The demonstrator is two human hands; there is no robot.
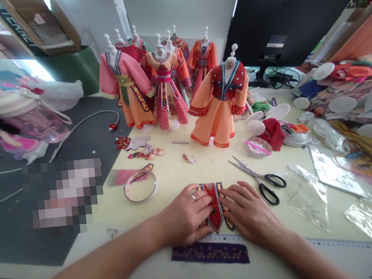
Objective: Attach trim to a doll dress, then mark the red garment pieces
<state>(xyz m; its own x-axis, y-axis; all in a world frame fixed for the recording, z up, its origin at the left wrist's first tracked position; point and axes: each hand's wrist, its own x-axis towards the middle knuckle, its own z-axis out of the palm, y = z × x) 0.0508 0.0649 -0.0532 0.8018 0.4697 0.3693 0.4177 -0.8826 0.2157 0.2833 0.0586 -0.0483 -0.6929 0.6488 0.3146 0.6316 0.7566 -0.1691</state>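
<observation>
My left hand [189, 213] lies palm down, its fingers on the left edge of a red pointed fabric panel [215, 215] with a beaded border. It partly covers a narrow patterned trim strip on that side. My right hand [247, 212] rests with fingers stretched out on the other trim strip [229, 221], dark blue and yellow with a pointed end. Panel and strips lie side by side on the table, points toward me. Just below them is a ruler [226, 238], and nearer me a dark purple patterned fabric strip [210, 254].
Black-handled scissors [265, 182] lie beyond my right hand, beside a clear plastic bag [306, 196]. A roll of tape [140, 185] sits to the left. Several dressed doll forms [218, 105] stand behind. Fabric and white discs [342, 104] pile up at right.
</observation>
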